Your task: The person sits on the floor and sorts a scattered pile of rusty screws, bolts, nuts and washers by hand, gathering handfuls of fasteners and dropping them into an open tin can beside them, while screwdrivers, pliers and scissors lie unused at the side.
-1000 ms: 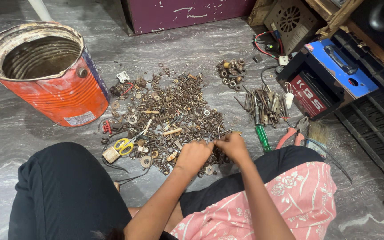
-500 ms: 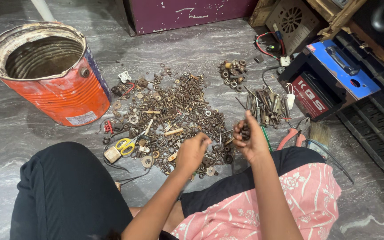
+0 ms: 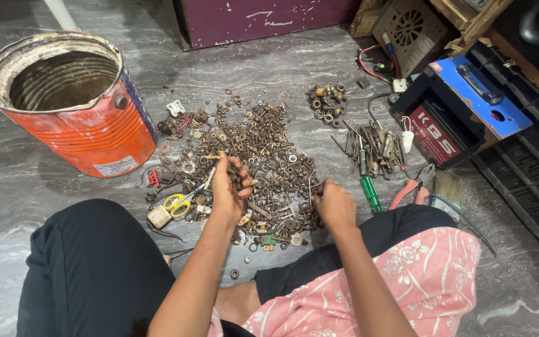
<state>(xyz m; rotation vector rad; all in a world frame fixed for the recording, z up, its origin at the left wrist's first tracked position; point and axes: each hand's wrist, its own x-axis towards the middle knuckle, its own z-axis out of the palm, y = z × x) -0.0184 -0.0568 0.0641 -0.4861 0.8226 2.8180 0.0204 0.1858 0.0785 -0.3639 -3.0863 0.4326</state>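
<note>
Since the earlier frame, the left hand (image 3: 229, 190) has been moved up and leftward into the middle of the heap, and the right hand (image 3: 334, 203) has been drawn back down to the heap's lower right edge.

At the bottom of the frame, black trousers (image 3: 88, 268) and a pink flowered cloth (image 3: 400, 281) are seen. Just above, the left hand is curled loosely around a few small rusty pieces, apparently lifted clear so they can be looked over. The right hand is pinched narrowly at the heap's edge; whether anything is held cannot be told.

The heap of rusty nuts and bolts (image 3: 263, 162) is spread flat on the grey floor (image 3: 20, 187), so that single pieces can be picked out. Yellow-handled scissors (image 3: 179, 203) lie at its lower left. Screwdrivers and long bolts (image 3: 372, 150) are kept apart at centre right, and a small cluster of nuts (image 3: 327, 100) above that, as though sorted by kind.

At upper left stands an open orange tin (image 3: 88, 125) with a pale rectangular label low on its side. At upper right a black battery (image 3: 456, 115) with a blue top and red label panel rests against wooden pallets (image 3: 475, 22).
</note>
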